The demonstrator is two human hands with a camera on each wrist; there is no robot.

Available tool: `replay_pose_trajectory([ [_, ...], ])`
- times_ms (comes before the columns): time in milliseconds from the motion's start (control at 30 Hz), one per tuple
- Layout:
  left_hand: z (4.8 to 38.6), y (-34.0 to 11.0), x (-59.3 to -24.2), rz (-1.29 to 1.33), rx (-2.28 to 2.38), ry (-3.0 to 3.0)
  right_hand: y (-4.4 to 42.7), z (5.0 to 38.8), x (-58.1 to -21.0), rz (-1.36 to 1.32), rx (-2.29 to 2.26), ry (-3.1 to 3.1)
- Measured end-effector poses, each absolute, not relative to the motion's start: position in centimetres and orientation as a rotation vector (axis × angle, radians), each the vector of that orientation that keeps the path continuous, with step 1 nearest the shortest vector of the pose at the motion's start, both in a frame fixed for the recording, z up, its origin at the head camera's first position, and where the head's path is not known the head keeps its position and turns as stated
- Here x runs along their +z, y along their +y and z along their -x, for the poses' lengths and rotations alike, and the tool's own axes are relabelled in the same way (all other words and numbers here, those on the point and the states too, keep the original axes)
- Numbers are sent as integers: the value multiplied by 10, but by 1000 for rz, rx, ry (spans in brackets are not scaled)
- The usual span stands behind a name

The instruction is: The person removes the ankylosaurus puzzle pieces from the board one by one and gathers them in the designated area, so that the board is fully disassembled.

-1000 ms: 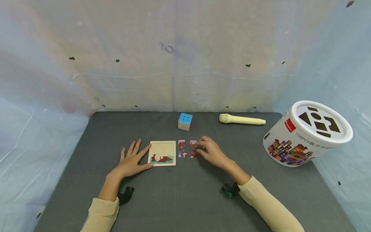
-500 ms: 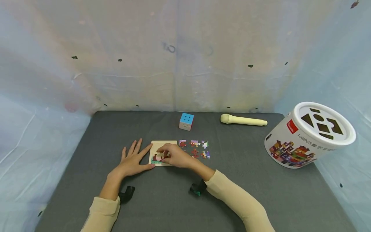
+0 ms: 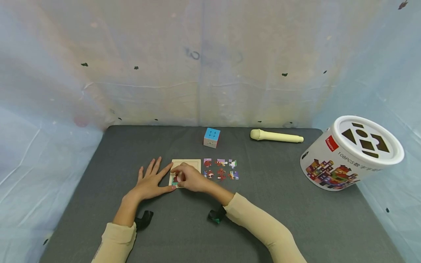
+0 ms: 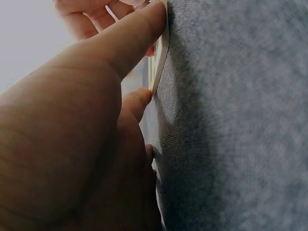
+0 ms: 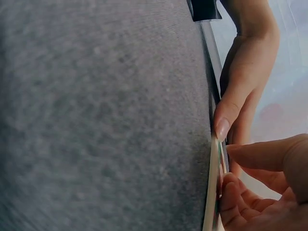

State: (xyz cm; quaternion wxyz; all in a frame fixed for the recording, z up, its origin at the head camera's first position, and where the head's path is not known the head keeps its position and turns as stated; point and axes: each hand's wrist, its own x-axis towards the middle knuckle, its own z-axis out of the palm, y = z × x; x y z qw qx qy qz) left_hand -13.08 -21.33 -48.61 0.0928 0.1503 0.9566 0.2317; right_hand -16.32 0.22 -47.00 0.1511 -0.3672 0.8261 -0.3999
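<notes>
Left hand [image 3: 148, 185] braced the board [image 3: 186, 161], right hand [image 3: 194, 179] bent over it

From my distant station, the nearest things I saw were the cream sleeves [image 3: 113, 239]. The left hand's fingers were spread, thumb and forefinger touching the board's left corners, probably to stop it sliding. The right thumb and fingers curved toward one another, tips low over the board's left part; I could not tell whether they pinched anything. The board lay flat on the dark cloth [image 3: 177, 233]. Just right of it, six puzzle pieces [image 3: 222, 174] sat picture-up in two rows, handy, I judged, for the right hand. The block tub [image 3: 332, 160] stood well apart on the right, likely to spare elbow room. Farther off were a blue-topped cube [image 3: 211, 137] and a microphone-shaped toy [image 3: 276, 136], before the plastic sheet [image 3: 197, 91].
</notes>
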Motion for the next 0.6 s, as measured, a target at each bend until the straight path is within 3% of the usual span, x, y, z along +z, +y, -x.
replay_pose_trajectory([
  [600, 131, -213, -486, -440, 695, 2834, -3, 165, -476, 996, -1109, 2435],
])
